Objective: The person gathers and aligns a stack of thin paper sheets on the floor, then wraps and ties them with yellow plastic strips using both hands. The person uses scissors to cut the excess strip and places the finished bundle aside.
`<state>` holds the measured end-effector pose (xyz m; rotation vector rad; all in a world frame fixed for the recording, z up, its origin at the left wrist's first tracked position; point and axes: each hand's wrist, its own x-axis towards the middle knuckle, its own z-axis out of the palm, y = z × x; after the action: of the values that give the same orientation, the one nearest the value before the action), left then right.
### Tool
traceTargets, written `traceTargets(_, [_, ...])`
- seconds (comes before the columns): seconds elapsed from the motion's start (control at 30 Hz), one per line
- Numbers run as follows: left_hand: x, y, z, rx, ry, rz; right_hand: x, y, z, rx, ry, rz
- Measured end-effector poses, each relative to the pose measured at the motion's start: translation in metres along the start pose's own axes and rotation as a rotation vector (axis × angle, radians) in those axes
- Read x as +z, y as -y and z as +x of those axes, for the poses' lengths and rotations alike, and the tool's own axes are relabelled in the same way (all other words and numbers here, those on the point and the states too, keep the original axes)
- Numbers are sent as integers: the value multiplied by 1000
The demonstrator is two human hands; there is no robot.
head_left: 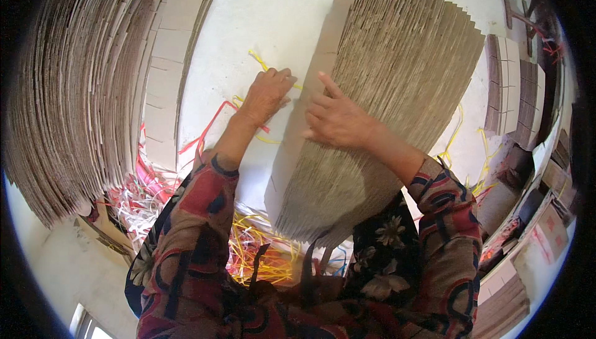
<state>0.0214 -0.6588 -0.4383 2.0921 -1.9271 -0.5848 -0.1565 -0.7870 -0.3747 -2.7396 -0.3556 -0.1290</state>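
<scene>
A tall stack of brown corrugated cardboard sheets [391, 72] stands on edge in front of me, its plain outer face [338, 25] toward the left. My right hand [338, 118] rests on the stack's left edge, index finger stretched out and the others partly bent. Left of that face, my left hand [268, 95] is closed, fingers curled, on a thin yellow strap [257, 58]. The strap shows above the hand and again at its fingertips; the part inside is hidden. A red strap [208, 125] lies on the white surface by my left wrist.
Another large cardboard stack [81, 84] stands at the left, with paler slotted sheets [171, 66] beside it. Yellow strap scraps [264, 255] and white and red scraps [139, 212] are heaped below. Smaller cardboard bundles [503, 84] and a wooden stool [518, 0] are at the right.
</scene>
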Motion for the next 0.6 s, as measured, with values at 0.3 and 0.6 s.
traceTargets(0.3, [15, 25, 20, 126, -101, 37, 3, -1, 1, 2, -69, 18])
traceTargets(0.6, [18, 23, 42, 161, 2, 271, -10, -1, -1, -9, -91, 17])
